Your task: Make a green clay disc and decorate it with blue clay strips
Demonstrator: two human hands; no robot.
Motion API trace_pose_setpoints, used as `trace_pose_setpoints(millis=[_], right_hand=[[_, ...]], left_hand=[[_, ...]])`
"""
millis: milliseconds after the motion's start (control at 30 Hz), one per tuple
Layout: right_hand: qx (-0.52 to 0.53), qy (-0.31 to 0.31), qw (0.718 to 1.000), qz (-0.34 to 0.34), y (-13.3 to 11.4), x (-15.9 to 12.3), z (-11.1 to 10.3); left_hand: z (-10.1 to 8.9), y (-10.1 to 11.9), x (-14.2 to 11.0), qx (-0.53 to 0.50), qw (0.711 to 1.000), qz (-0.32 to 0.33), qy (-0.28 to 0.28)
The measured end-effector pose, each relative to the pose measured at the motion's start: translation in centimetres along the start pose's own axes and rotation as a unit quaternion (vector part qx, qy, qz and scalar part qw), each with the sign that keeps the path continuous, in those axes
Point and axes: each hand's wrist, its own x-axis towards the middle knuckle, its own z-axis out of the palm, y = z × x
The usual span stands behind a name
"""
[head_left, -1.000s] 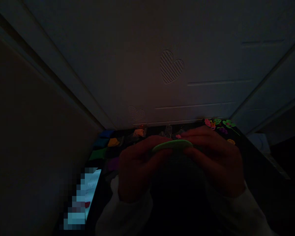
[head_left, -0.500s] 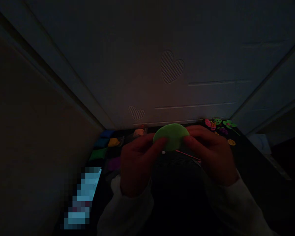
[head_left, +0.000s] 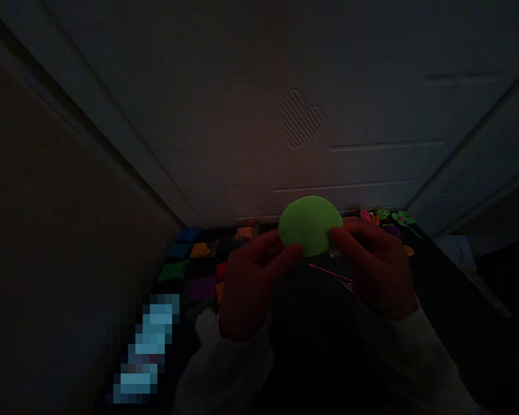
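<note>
A flat, thin light-green clay disc [head_left: 310, 225] is held up in the middle of the view, its broad face toward me. My left hand [head_left: 253, 282] pinches its lower left edge, thumb in front and fingers behind. On its right edge my right hand [head_left: 374, 268] grips the same way. Below the disc a thin pink stick-shaped tool [head_left: 328, 272] lies on the dark table, its right end close to my right hand. The fingers behind the disc are partly hidden.
Coloured clay packs, among them a green one [head_left: 173, 271], a purple one [head_left: 203, 287] and a yellow one [head_left: 201, 249], lie at left. A lit, pixelated screen [head_left: 149, 349] is nearer. Small shaped clay pieces, including a green flower [head_left: 403, 218], lie back right. A panel with hearts [head_left: 301, 118] stands behind.
The disc has turned from nearly edge-on to showing its full face, and has risen. Both hands tilted with it, keeping their pinch. The pink tool has come into sight.
</note>
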Motion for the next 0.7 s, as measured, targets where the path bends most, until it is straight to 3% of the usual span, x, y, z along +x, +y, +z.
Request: trace_pose_setpoints(millis=[100, 267, 400, 500, 600, 700], right_hand=[[0.009, -0.007, 1.000, 0.008, 0.0, 0.0, 0.1], [0.021, -0.058, 0.998, 0.022, 0.0, -0.1, 0.5], [-0.017, -0.063, 0.998, 0.008, 0.1, -0.2, 0.5], [-0.097, -0.043, 0.991, -0.078, 0.1, -0.2, 0.2], [-0.206, -0.035, 0.955, -0.212, 0.3, -0.3, -0.1], [-0.248, -0.076, 0.920, -0.292, 0.8, -0.3, -0.3]], left_hand=[[0.0, -0.1, 0.0, -0.002, 1.000, -0.004, -0.009], [0.1, -0.4, 0.0, -0.017, 0.999, 0.014, 0.031], [0.1, -0.6, 0.3, -0.054, 0.998, 0.016, 0.023], [-0.3, -0.2, 0.6, -0.094, 0.995, -0.020, 0.008], [-0.8, 0.6, 0.7, -0.155, 0.981, -0.113, -0.034], [-1.0, 1.0, 0.7, -0.159, 0.976, -0.140, -0.060]])
